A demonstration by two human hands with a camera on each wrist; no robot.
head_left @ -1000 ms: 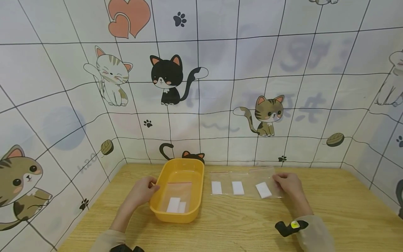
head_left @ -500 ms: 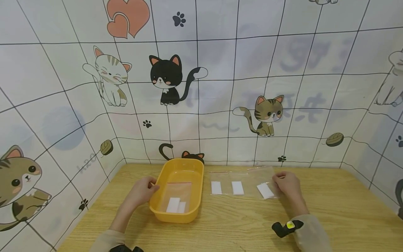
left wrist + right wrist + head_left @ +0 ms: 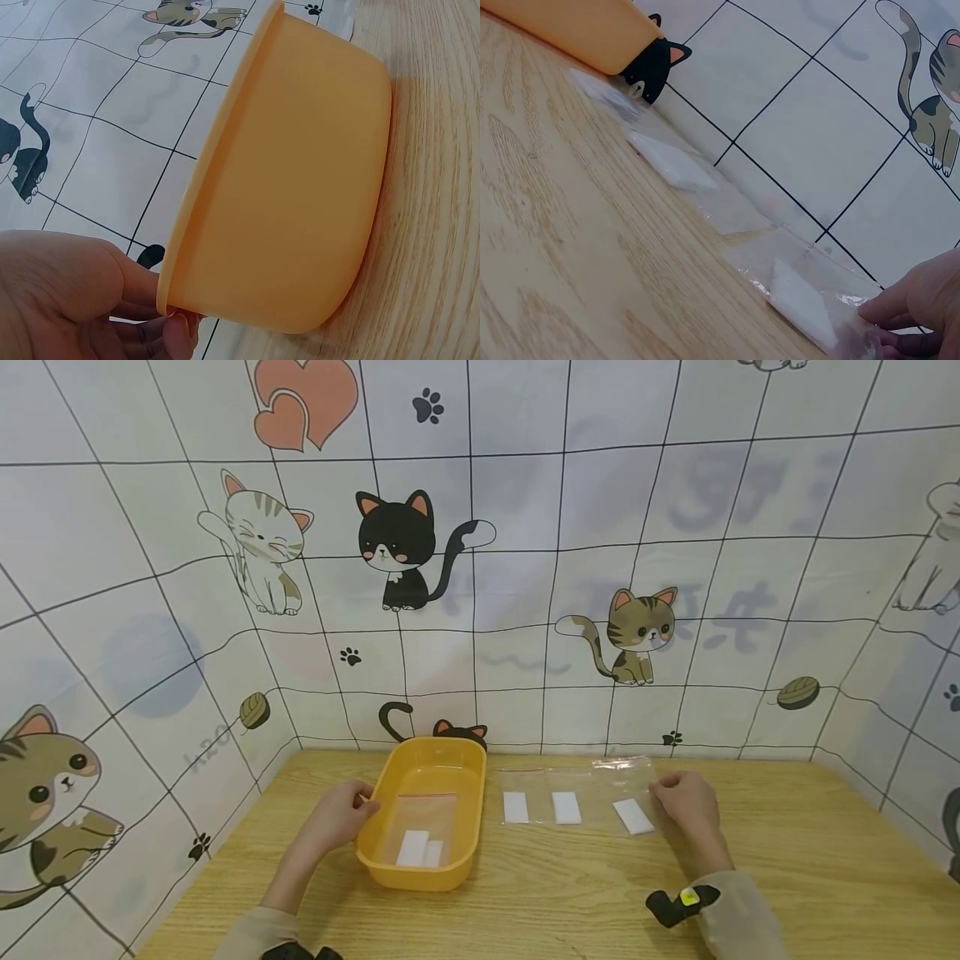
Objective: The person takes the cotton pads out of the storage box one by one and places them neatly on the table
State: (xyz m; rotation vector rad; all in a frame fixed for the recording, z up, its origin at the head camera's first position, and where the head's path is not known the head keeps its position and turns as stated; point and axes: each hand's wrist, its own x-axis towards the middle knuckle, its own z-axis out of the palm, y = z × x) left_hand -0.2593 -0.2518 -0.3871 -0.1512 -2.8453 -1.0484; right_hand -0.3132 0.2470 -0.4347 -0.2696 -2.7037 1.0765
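Left hand (image 3: 337, 815): I see its fingers grasping the left rim of the tub (image 3: 420, 879). Tub: yellow, bagged white cards (image 3: 412, 848) in its near half. Bags (image 3: 567, 782): 3, rowed on the table (image 3: 562, 893) right of the tub, 1 white card (image 3: 566, 808) each. Right hand (image 3: 687, 806): fingers pinching the rightmost bag's right edge.

The rounded rectangular plastic basin (image 3: 420, 880), lower centre, is plain yellow; clear plastic bags (image 3: 517, 781) show white rectangular pieces (image 3: 566, 807). The wood-grained desk (image 3: 540, 902) is yellowish-brown, the white backdrop (image 3: 517, 589) black-gridded, with coral hearts (image 3: 333, 393) upper left.
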